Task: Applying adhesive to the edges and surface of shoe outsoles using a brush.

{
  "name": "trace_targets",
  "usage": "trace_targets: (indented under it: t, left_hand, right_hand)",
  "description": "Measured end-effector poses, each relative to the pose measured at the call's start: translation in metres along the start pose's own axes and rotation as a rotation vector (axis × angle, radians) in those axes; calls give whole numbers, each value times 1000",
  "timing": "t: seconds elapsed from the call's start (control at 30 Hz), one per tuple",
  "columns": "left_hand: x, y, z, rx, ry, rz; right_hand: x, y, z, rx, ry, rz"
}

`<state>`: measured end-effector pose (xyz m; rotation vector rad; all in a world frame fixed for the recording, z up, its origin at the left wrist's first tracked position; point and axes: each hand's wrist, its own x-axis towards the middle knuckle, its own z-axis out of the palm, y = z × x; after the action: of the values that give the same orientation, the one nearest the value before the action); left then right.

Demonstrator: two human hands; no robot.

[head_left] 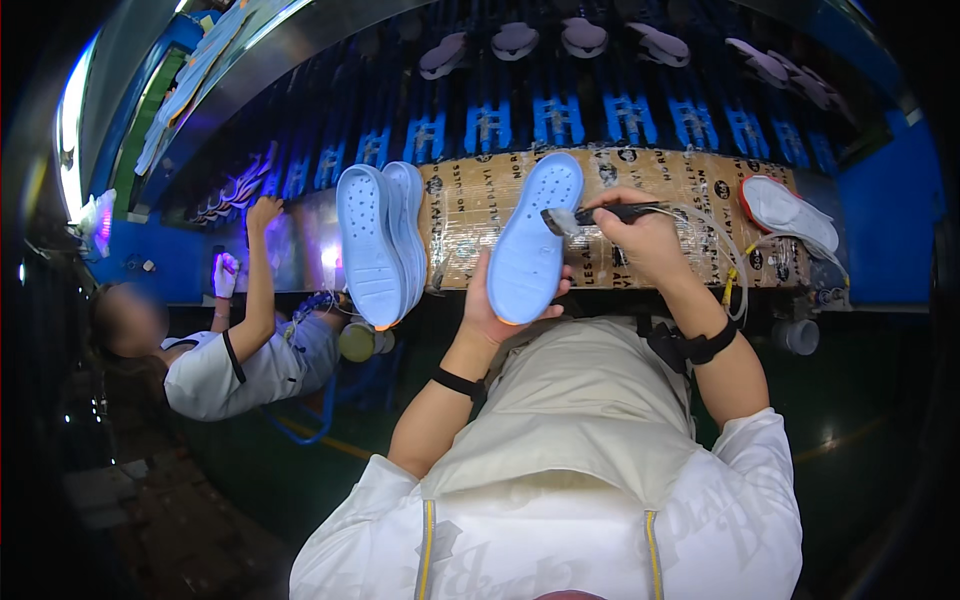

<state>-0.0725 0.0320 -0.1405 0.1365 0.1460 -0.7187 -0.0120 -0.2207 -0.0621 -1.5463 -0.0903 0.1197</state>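
Observation:
My left hand (485, 308) cradles a light blue shoe sole (527, 258) from below, fingers curled around its heel end. The sole is tilted, its perforated toe end pointing away from me. My right hand (648, 240) grips a dark-handled brush (632, 211), whose bristles touch the inner face of the sole near the forefoot. A thin clear tube (712, 225) trails from the brush handle and loops down at the right. Left of my hands stand more light blue soles (372, 235), close together at the bench's edge.
Cardboard (465, 225) covers the bench. At its right end lies a white shoe upper (790, 213) with red edging. Beyond runs a row of blue clamps (557, 122), with pale pinkish shoe parts (515, 40) behind. A co-worker (245, 370) reaches over the bench at left.

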Motion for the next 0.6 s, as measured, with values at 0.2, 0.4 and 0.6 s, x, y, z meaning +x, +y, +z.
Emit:
trace_targets:
  t: [0.2,0.4,0.6]
  left_hand:
    - [27,-20,26,177,49,71]
    - [52,-21,48,335,244,363]
    - [52,-16,61,410,54,312]
  right_hand:
    - [8,-13,26,-288,177,-190]
    - [-31,-30,31,-640,-121,-632]
    - [-29,-85,-1,-334,-509,-161]
